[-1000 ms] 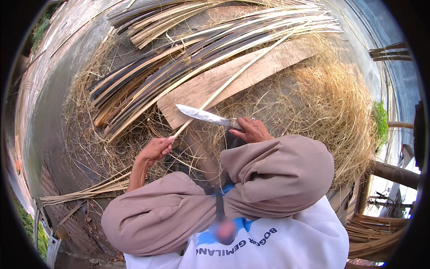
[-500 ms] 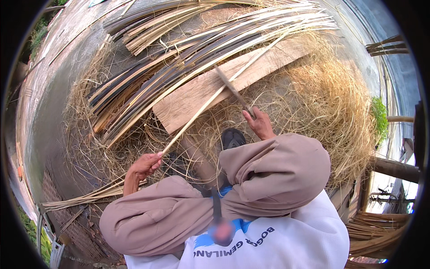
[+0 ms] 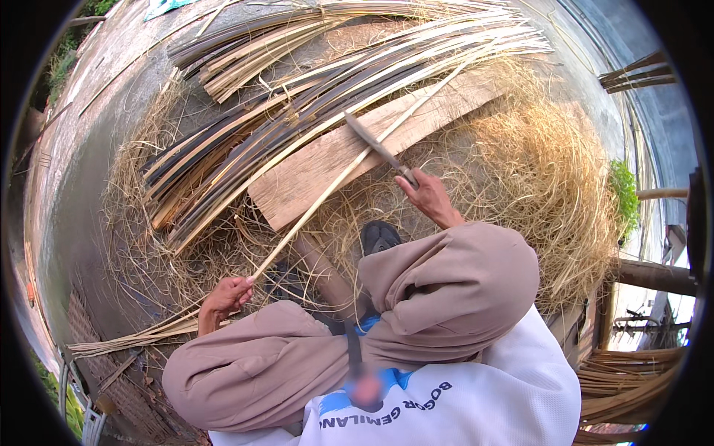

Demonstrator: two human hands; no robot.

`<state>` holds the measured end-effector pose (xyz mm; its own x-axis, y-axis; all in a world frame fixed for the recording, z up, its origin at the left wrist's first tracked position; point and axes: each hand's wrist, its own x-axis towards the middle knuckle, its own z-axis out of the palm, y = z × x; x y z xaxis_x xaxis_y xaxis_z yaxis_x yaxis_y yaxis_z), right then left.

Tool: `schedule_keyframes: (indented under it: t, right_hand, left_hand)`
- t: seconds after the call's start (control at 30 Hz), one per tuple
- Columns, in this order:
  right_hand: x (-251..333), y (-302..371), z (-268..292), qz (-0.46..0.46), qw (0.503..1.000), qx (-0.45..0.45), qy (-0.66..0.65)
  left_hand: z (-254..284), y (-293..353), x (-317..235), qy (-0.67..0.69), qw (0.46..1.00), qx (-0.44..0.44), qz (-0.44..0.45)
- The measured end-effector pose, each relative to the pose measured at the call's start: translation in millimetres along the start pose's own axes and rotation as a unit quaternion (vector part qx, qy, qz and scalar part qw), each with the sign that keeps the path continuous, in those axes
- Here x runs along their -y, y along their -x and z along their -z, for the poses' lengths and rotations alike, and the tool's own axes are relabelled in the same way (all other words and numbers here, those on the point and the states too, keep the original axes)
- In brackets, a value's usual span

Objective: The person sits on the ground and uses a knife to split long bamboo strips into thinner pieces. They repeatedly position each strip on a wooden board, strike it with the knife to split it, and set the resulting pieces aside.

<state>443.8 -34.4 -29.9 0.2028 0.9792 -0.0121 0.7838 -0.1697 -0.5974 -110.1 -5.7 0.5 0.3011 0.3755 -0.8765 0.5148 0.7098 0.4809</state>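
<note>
In my left hand (image 3: 227, 296), at lower left, the fingers pinch the near end of a long pale bamboo strip (image 3: 320, 200). The strip slants up and away to the right, over a wide wooden board (image 3: 312, 178). My right hand (image 3: 429, 195) grips the handle of a knife (image 3: 374, 143) in front of my right knee. Its blade points up and to the left and crosses the strip above the board; whether the two touch I cannot tell.
Long dark and pale strips (image 3: 245, 160) lie in bundles beyond the board. Curly shavings (image 3: 550, 186) heap up on the right. A few thin strips (image 3: 134, 338) rest by my left knee. My dark shoe (image 3: 381, 236) is below the board. A green plant (image 3: 623, 197) grows at far right.
My left hand has drawn back toward me and slightly left with the strip. The knife has shifted up and left, its blade now less steep. The whole view has shifted slightly.
</note>
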Motion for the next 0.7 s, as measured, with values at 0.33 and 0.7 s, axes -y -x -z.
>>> schedule_keyframes:
  t: [0.33,0.7]
  right_hand:
    - [-62.8,-36.9,35.0,-0.12,0.988,-0.099,0.023]
    - [-136.9,-57.4,110.9,-0.334,0.919,-0.183,-0.103]
  left_hand:
    - [65.0,88.9,56.6,0.006,0.994,-0.066,0.087]
    - [121.2,142.1,139.5,-0.282,0.92,-0.214,0.171]
